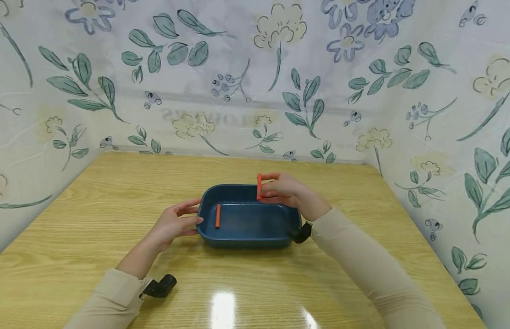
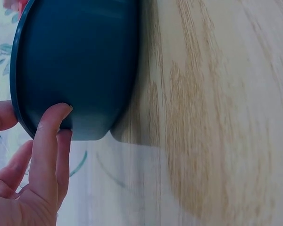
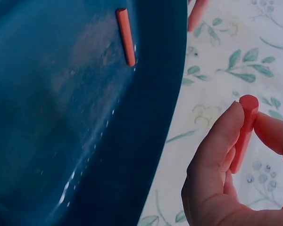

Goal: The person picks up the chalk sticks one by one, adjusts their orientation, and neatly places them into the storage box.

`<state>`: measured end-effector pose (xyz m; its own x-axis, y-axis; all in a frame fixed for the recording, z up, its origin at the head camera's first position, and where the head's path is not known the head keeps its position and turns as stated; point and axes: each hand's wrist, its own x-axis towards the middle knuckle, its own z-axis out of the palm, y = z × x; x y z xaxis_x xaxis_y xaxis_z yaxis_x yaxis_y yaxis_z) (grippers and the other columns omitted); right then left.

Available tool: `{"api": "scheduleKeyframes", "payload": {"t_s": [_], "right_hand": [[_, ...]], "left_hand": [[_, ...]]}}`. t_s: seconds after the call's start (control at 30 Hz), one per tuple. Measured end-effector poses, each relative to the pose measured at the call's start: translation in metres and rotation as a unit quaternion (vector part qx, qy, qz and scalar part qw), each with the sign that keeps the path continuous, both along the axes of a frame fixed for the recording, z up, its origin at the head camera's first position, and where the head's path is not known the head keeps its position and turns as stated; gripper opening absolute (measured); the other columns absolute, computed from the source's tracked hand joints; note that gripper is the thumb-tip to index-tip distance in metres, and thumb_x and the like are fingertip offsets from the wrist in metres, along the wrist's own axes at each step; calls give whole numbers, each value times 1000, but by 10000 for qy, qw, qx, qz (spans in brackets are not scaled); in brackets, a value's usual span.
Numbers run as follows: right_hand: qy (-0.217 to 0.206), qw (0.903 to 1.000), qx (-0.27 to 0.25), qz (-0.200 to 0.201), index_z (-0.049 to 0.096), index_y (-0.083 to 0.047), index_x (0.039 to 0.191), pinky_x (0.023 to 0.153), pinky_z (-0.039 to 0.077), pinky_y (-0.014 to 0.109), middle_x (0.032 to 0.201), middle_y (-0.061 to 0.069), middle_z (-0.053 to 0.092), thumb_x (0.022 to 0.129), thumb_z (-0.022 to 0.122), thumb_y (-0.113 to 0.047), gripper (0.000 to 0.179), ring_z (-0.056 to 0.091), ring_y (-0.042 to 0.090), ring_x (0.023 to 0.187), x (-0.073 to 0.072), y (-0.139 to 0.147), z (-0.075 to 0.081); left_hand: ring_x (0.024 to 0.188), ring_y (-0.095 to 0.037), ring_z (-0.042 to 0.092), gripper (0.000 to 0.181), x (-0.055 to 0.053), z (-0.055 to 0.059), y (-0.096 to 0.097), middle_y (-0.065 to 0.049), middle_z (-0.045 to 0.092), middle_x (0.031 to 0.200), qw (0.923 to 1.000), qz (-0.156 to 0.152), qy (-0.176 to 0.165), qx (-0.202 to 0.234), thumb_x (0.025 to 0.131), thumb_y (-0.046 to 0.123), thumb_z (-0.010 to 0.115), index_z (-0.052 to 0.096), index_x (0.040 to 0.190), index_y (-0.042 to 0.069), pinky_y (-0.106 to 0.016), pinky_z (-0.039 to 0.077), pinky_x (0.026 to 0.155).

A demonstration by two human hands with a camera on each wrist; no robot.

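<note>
A deep blue basin (image 1: 251,240) with rounded corners stands on the table. At its left end my left hand (image 1: 174,221) holds the rim area, with fingers against the outer wall in the left wrist view. Above the basin's far right rim, my right hand (image 1: 289,192) pinches a short red stick (image 3: 245,134) between thumb and fingers. That stick is upright in the head view and has a flat, faceted end. A second, orange-red stick (image 1: 217,216) lies on the basin floor near the left end.
The wooden table (image 1: 135,183) extends all around the basin. Flower-patterned cloth (image 1: 238,91) rises behind it and along both sides. Black wrist mounts (image 1: 160,286) stick out from both sleeves; the right one overlaps the basin's right end in the head view.
</note>
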<state>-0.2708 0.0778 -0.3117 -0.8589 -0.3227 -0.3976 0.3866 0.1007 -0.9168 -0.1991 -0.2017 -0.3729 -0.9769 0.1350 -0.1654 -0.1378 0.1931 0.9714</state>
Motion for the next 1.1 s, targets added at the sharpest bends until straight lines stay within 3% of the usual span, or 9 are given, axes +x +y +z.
{"api": "scheduleKeyframes", "payload": {"t_s": [0.3,0.57,0.8,1.1], "right_hand": [[-190,9995,18,232,41,0,134,87,50,39,109,18,57,86,60,5,52,62,23,82,-6,-24,0],[-441,9981,-78,427,44,4,130,94,45,43,97,16,58,86,60,7,47,61,24,78,-11,-40,-5],[-739,9924,-25,983,45,9,130,98,42,43,93,16,59,88,56,6,43,60,23,80,-17,-52,-9],[-875,9826,259,1617,47,14,125,93,46,40,89,15,59,89,54,7,38,60,22,80,-27,-65,-17]], "left_hand": [[91,-27,64,60,1,-1,1,-30,39,131,10000,-34,-1,42,88,3,61,35,141,-1,-39,55,75],[90,-27,64,60,0,0,0,-30,39,131,10000,-47,40,65,88,3,62,35,142,-1,-40,54,76],[90,-27,64,60,1,0,-4,-31,39,131,10000,-43,51,14,88,3,61,35,142,-1,-40,54,76],[91,-28,64,60,0,-1,-3,-31,39,131,9999,-65,74,56,88,4,61,35,142,-1,-39,55,75]]}}
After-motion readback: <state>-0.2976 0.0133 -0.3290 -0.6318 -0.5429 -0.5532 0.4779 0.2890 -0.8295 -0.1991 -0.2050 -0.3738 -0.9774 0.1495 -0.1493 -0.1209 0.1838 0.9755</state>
